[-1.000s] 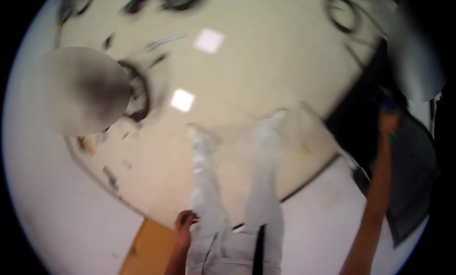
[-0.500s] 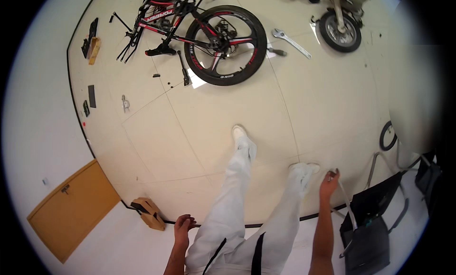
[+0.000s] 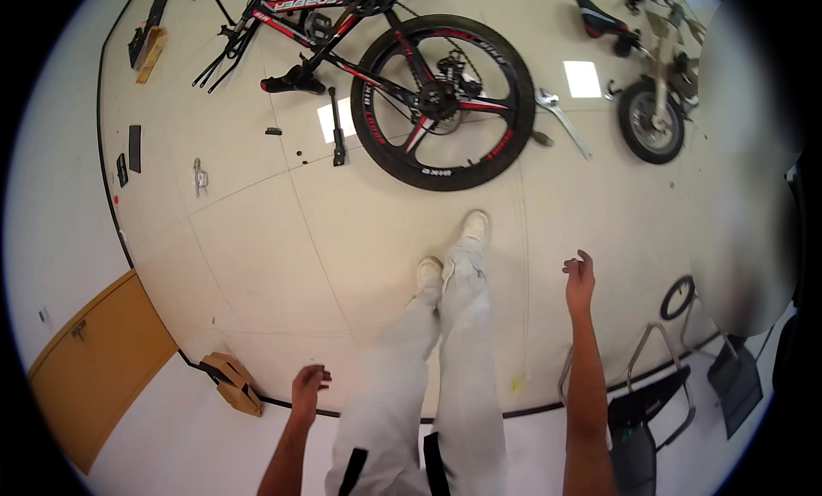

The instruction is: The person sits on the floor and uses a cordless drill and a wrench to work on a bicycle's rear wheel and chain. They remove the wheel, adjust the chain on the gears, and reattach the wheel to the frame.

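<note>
My left hand [image 3: 308,383] hangs loosely open beside my white-trousered legs [image 3: 458,333], holding nothing. My right hand [image 3: 580,273] is held out to the right of them, fingers loosely spread and empty. In front of my feet a black and red bicycle frame [image 3: 300,29] lies with its spoked black wheel [image 3: 509,81]. Beside that wheel are a large adjustable wrench [image 3: 565,124] and a dark-handled tool [image 3: 541,138]. A black bar [image 3: 338,132] and small dark parts [image 3: 274,131] lie on the tiled floor [image 3: 240,256].
A small-wheeled bike [image 3: 651,119] and a saddle [image 3: 599,21] are at upper right. Chairs [image 3: 735,380] and a loose tyre [image 3: 676,297] are at lower right. A wooden door [image 3: 94,368], a cardboard box [image 3: 231,380] and loose parts [image 3: 134,149] line the left.
The view has turned, and I have stepped toward the bicycle. My right hand, at a dark chair a second ago, is now out over the floor, empty.
</note>
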`<act>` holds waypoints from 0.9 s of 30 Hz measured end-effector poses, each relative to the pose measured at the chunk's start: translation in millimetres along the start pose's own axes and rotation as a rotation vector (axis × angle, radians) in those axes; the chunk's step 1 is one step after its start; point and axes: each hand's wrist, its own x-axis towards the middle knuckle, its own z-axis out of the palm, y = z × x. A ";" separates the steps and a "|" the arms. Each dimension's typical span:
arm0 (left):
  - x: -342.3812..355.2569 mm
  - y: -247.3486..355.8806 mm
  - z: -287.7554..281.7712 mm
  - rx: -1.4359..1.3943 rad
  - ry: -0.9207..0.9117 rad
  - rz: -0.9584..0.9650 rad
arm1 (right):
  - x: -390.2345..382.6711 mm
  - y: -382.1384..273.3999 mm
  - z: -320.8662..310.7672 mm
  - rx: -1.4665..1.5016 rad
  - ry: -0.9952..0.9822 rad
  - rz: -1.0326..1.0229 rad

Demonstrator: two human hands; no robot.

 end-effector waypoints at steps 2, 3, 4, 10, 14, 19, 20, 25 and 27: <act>103.7 4.4 12.6 0.082 0.019 0.030 | 59.2 33.0 38.2 0.033 0.020 -0.015; 157.2 20.7 30.1 0.163 0.016 0.091 | 87.8 53.4 59.3 0.036 0.035 -0.019; 219.7 31.9 46.3 0.130 0.020 0.100 | 106.4 74.9 87.0 0.040 0.048 -0.008; 527.8 127.4 145.6 0.417 0.275 0.678 | 161.0 136.0 225.4 0.120 0.010 0.049; 632.1 170.6 155.6 0.472 0.575 0.872 | 190.2 170.7 248.5 0.108 0.074 -0.145; 637.6 193.6 183.1 0.507 0.550 0.998 | 294.6 147.7 195.2 0.172 0.641 -0.158; 645.8 186.9 185.6 0.623 0.663 1.194 | 318.7 138.9 175.5 0.195 0.700 -0.274; 644.9 174.5 175.0 0.311 0.242 0.702 | 355.4 38.7 129.1 0.386 0.887 -0.545; 622.6 171.4 181.0 0.180 0.172 0.629 | 344.9 15.0 127.8 0.399 0.895 -0.587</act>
